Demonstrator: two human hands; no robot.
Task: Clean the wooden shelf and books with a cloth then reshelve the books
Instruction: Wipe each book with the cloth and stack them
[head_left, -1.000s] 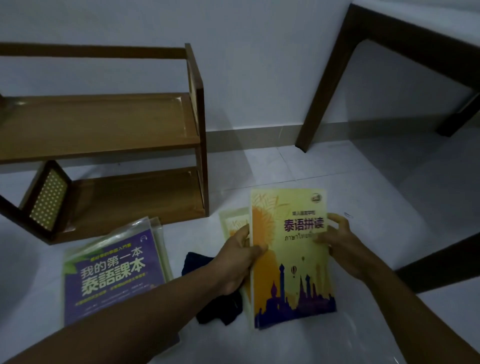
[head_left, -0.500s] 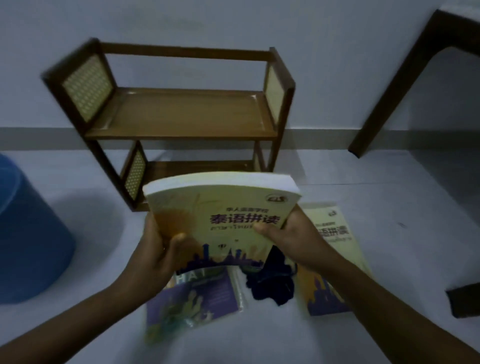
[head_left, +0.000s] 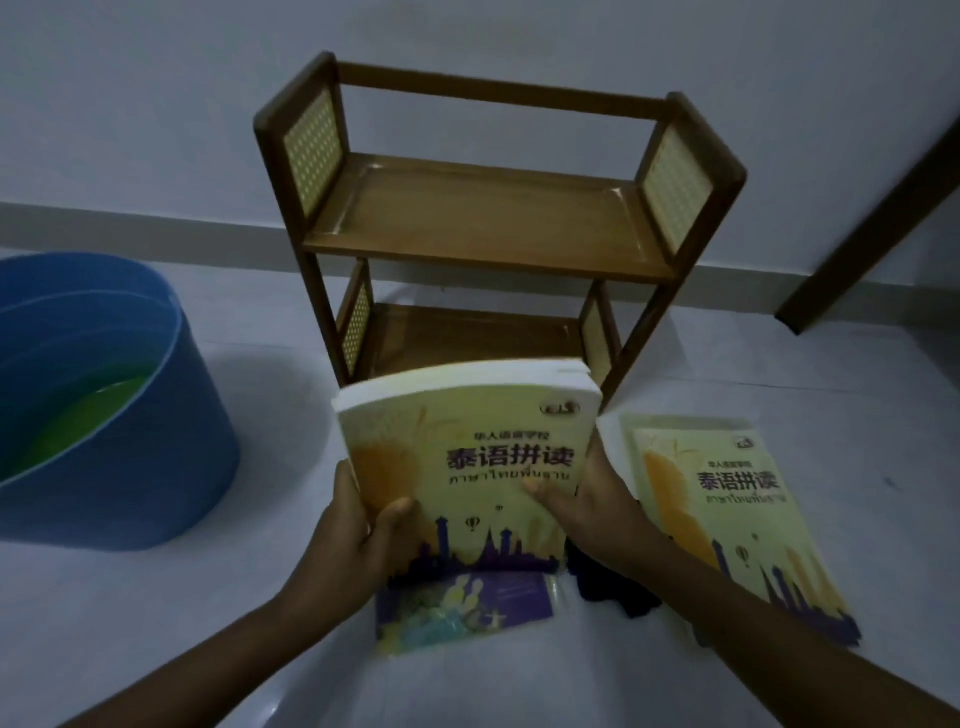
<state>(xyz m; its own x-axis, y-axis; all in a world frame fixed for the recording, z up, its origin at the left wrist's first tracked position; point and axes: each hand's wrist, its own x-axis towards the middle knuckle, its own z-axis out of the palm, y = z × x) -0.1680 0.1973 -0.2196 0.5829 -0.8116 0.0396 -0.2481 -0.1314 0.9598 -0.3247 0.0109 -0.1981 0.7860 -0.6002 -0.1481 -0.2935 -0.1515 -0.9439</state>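
Left hand (head_left: 358, 535) and right hand (head_left: 597, 512) both grasp one yellow book (head_left: 467, 462), thumbs on cover, held tilted above floor before shelf (head_left: 483, 228). Books: three; second yellow (head_left: 727, 519) flat at right, purple (head_left: 467, 605) beneath held one. One dark cloth (head_left: 613, 587). One two-tier shelf. One blue tub (head_left: 130, 457).

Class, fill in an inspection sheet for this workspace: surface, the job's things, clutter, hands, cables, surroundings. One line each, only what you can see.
Surface: pale floor, no spills seen.
Job's things: wooden shelf, both tiers bare; yellow book held up in front of it; matching yellow book flat on the floor at right; purple book lying below the held one; dark cloth on the floor.
Clutter: blue bucket at left, something green inside.
Hands: left hand and right hand grip the held book's sides.
Cables: nothing seen.
Surroundings: white wall, dark furniture leg at right.
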